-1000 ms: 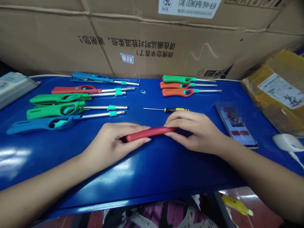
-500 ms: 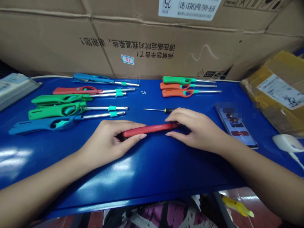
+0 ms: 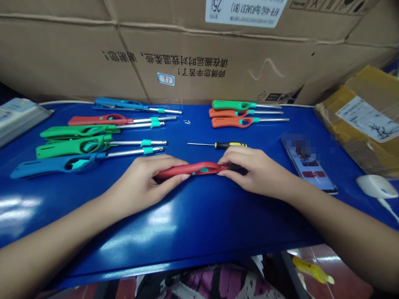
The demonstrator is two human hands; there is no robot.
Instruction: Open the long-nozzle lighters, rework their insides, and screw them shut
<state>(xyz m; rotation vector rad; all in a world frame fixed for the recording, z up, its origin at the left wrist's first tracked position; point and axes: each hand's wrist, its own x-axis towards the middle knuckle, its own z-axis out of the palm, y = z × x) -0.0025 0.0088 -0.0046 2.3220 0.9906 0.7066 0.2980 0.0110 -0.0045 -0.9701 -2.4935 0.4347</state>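
Observation:
A red long-nosed lighter [image 3: 191, 169] lies level between my hands above the blue table. My left hand [image 3: 150, 177] is closed around its handle end, thumb along the near side. At the front, my right hand [image 3: 251, 166] pinches the neck between thumb and fingers. The lighter's teal trigger shows in its opening; its front end is mostly hidden by my right hand. Just beyond the right fingers lies a black-and-yellow screwdriver [image 3: 222, 145], its shaft pointing left.
Several lighters in blue, red and green, such as the near blue lighter [image 3: 59, 165], lie at left. Three more, including an orange lighter [image 3: 229, 122], lie at back right. Tiny screws [image 3: 187, 122] sit between. A phone [image 3: 308, 164] and white charger [image 3: 375, 186] are right; a large carton [image 3: 93, 79] stands behind.
The red lighter has rolled so its trigger opening faces me. My right hand has closed on its neck, and more of the screwdriver handle shows.

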